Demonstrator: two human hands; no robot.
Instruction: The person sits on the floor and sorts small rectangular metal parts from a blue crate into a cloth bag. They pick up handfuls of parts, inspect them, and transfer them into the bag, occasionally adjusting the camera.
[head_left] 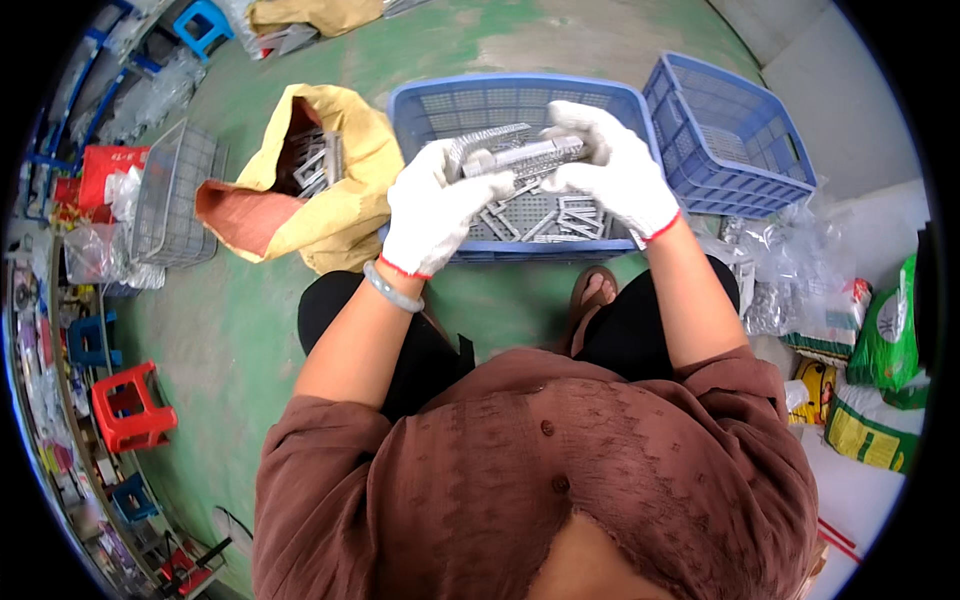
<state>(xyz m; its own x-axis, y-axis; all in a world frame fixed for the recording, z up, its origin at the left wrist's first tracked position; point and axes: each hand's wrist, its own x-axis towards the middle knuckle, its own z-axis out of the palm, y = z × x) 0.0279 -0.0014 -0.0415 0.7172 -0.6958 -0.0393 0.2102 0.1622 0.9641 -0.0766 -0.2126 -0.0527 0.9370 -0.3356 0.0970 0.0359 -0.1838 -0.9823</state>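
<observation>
Head view, looking down on a seated person in a brown shirt. Both hands wear white knit gloves with red cuffs and are raised over a blue plastic crate (420,105) that stands on the green floor (230,330) in front of the knees.

Left hand (432,208): fingers curled and closed around the near end of a stack of grey metal brackets (520,152). A pale bangle (392,288) sits on that wrist.

Right hand (612,165): fingers bent over the far end of the same stack, thumb underneath, closed on it. The stack lies roughly level between the two hands, above the crate's interior.

Loose grey metal frames (545,218) of like kind lie on the crate bottom, below the hands.

Second blue crate (730,130) stands tilted just beside the first, on the person's right. An open yellow sack (335,190) lies to the left of the first crate, with more grey metal parts (315,160) showing in its mouth. A wire basket (178,195) stands further left. A red stool (130,405) stands at lower left; clear plastic bags (790,270) and printed sacks (880,390) lie at right. One sandalled foot (595,295) shows near the crate's front wall.
</observation>
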